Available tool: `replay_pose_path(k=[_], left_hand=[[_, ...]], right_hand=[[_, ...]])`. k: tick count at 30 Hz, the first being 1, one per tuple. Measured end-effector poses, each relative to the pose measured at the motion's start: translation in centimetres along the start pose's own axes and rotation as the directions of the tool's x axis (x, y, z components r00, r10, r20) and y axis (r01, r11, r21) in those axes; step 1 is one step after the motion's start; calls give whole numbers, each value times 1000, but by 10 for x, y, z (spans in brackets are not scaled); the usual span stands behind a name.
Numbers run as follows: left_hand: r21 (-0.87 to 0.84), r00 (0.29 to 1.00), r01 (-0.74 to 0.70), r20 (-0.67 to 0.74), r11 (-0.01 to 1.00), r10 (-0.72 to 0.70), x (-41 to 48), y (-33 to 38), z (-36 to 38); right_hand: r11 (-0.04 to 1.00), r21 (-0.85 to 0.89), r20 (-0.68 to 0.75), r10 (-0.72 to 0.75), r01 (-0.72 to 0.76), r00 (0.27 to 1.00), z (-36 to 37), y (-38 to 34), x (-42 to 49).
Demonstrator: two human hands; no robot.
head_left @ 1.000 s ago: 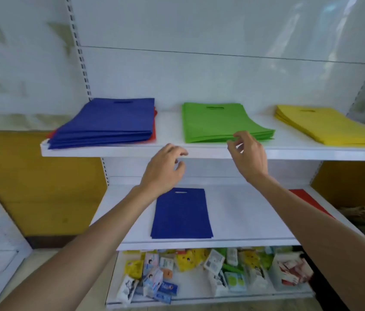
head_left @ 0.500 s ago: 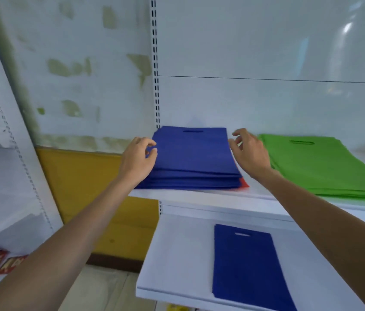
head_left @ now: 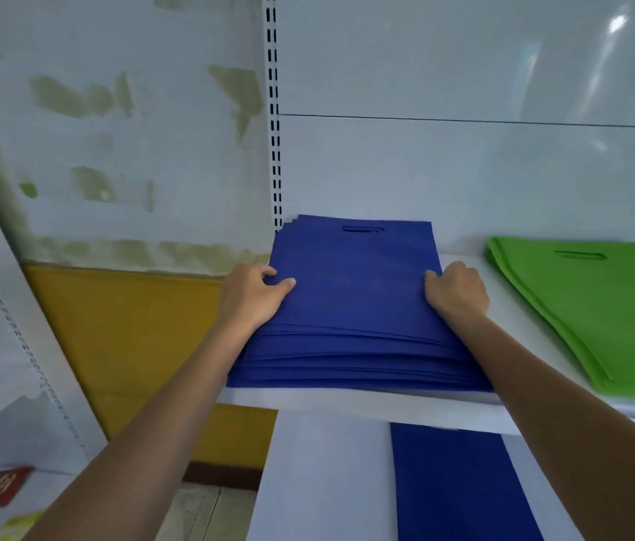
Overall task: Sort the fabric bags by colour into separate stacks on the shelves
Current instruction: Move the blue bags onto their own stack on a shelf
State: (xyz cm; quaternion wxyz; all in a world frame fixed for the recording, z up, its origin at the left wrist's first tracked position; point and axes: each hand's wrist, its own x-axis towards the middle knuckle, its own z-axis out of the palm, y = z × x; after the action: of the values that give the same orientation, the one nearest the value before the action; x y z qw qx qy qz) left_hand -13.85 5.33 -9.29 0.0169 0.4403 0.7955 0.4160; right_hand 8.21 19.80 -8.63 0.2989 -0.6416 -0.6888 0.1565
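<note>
Left hand (head_left: pixel 253 296) and right hand (head_left: pixel 458 292) just went from hovering to gripping opposite sides of the blue stack (head_left: pixel 354 318) on the top shelf (head_left: pixel 347 408), next to the green stack (head_left: pixel 596 314). Guessing it's getting lifted or squared up.

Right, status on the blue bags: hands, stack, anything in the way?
Left hand and right hand grip the blue stack at its sides. Stack flat on upper shelf. Green stack apart, nothing blocking.
</note>
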Motion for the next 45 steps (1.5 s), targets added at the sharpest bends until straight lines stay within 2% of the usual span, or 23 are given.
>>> replay_pose_path(k=[6,10,13,16,18,22,24,29,33,40,42,45], left_hand=[[8,998,-28,-57,1000,28,0,1,0],[53,981,-129,-136,990,135,-6,5,-2],[21,962,-194,-194,981,194,-14,13,-5],[-13,953,-234,-203,972,227,-20,20,-12],[22,932,-297,-210,954,295,-24,23,-16],[108,881,-372,-273,922,387,-38,32,-23],[122,869,-396,-273,910,414,-51,44,-21],[64,858,-458,-228,887,460,-98,86,1],[-43,871,-482,-133,875,473,-148,125,38],[-198,854,-497,64,845,517,-244,191,121],[-231,826,-507,144,830,545,-274,203,150],[-287,741,-516,322,807,589,-326,210,194]], right_hand=[[990,41,-159,-128,136,979,-3,-2,-3],[973,30,-247,-215,230,945,-5,-2,-7],[959,39,-307,-254,279,917,-7,-4,-9],[944,118,-295,-262,307,919,-10,-9,-14],[922,136,-269,-319,363,909,-17,-11,-18],[857,20,-308,-485,515,819,-49,-4,-30],[847,-28,-311,-513,532,800,-69,10,-35],[887,38,-341,-422,461,840,-120,75,-59],[914,19,-370,-370,406,852,-163,146,-86],[989,-22,-374,-144,146,916,-234,289,-143],[998,-38,-369,-65,54,927,-249,333,-162],[994,-50,-363,77,-101,929,-263,392,-190]])
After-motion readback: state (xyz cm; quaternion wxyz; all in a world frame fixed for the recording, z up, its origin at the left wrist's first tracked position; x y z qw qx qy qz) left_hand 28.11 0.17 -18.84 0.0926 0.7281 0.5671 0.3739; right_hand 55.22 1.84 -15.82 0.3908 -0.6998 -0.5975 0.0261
